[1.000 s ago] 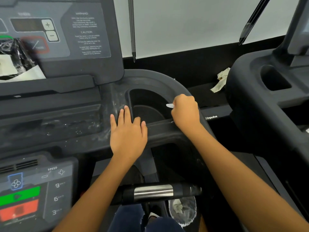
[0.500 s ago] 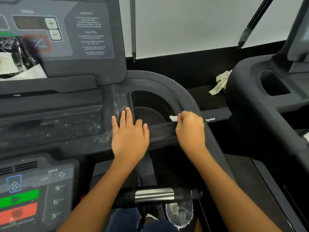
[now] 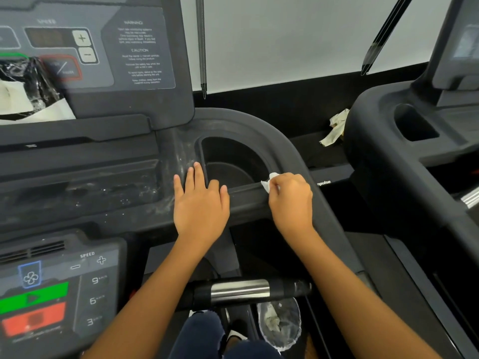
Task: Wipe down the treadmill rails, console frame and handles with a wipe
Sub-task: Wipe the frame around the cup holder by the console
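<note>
- Right hand (image 3: 290,200) has its fingers curled round a small white wipe (image 3: 269,181), bunched so that only a corner shows.
- The wipe is pressed on the frame (image 3: 259,123) at the near right edge of the cup holder (image 3: 228,159), probably to scrub that ledge.
- Left hand (image 3: 201,203) lies flat with straight fingers and holds nothing. It rests on the frame left of the cup holder, likely as a brace.
- Handle (image 3: 241,290) sits nearer, not touched by either hand.
- Bin (image 3: 280,322) stands below it, likely for spent wipes.
- Tray (image 3: 103,187) at left looks smeared, so it probably needs a pass.
</note>
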